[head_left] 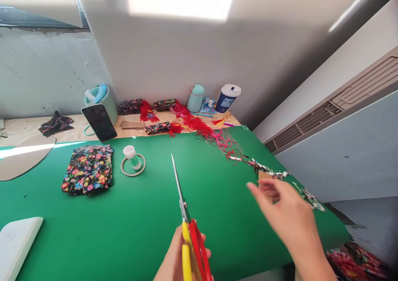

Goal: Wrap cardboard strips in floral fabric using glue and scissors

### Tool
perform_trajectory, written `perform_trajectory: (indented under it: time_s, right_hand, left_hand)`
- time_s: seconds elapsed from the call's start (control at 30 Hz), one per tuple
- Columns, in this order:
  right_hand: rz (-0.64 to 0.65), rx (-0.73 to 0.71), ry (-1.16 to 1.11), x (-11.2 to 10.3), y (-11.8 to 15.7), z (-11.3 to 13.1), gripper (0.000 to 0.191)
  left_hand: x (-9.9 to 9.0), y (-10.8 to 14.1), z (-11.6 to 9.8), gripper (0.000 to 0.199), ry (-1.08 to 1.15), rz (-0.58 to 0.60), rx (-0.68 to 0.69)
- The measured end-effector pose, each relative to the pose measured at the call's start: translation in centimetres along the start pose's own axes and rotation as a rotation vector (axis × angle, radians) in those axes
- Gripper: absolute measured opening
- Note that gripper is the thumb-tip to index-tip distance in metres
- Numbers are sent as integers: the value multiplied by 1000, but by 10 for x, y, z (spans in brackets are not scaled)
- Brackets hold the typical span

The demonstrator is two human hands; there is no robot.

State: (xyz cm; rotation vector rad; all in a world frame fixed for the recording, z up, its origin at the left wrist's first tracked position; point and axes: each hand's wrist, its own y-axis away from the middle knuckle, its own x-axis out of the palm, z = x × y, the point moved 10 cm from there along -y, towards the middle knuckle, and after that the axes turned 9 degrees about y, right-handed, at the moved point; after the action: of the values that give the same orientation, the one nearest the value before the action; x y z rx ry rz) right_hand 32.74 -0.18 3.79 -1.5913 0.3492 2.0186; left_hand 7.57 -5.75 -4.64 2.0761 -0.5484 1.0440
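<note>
A pair of scissors (185, 204) with one yellow and one red handle is held in my left hand (174, 252), at the bottom middle. Its blades are closed together and point away over the green mat (217, 177). My right hand (287, 210) hovers over the right side of the mat, slightly blurred, with thumb and bent fingers apart and nothing visible between them. Just behind its fingers shows a piece of brown card (265, 176), partly hidden. Dark floral fabric scraps (311, 199) lie beside and beyond this hand.
Folded floral fabric (88, 169) lies at left, beside a small bottle (132, 157) standing within a ring. A phone (100, 122) leans on a basket (108, 102). Red cords (199, 123), a flask (195, 98) and a cup (228, 98) line the back. A white box (18, 243) sits front left.
</note>
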Motion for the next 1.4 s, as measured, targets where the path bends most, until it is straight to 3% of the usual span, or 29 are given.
perform_trajectory:
  time_s: [0.1,0.17,0.23,0.37,0.47,0.57,0.67,0.8,0.9,1.07,1.13,1.2,1.27,1.33,1.4]
  right_hand:
    - [570,-350,-468,40,68,83,28]
    - [719,-360,-660,54,99,109,38]
    - [742,-223,-791,70,107,113,38]
    - [623,-65,-920,82,87,100,35]
    - [471,-72,-794,73,58,79,34]
    - [211,-101,-495,54,24,48,32]
    - [60,-58,-238,46,-3,16,31]
    - [40,23,-32,50,-27,-11,32]
    - [39,49,47,55,-36,-17,35]
    - [20,-72,232,62,-39,-15,40]
    - [0,-122,318,56,-40,-14,43]
    - [-32,-178,389,44,-42,-5,46]
    - [-72,-322,394,27,-47,28,46]
    - [-126,-496,314,10,-52,83,40]
    - [-109,-724,247,7,-56,156,31]
  left_hand:
    - [12,-15,-21,88,-82,74,208]
    - [22,-26,-31,86,-100,125,270]
    - [31,-38,-35,83,-115,150,231]
    - [46,-50,-45,75,-198,164,192]
    - [37,-50,-52,81,-295,35,237]
    - [18,-31,-71,78,-432,-154,434]
    - [16,-1,-97,51,-651,-195,646]
    - [23,48,-161,20,-975,-347,1002]
    - [28,75,-224,15,-1099,-498,1283]
    - [13,69,-316,18,-1340,-734,1439]
    - [7,51,-339,16,-1508,-754,1385]
    - [7,31,-351,15,-1717,-716,1310]
    - [7,7,-355,19,-1974,-655,1203]
    - [3,-20,-354,26,-2241,-585,1044]
    - [-7,-44,-358,29,-2369,-523,910]
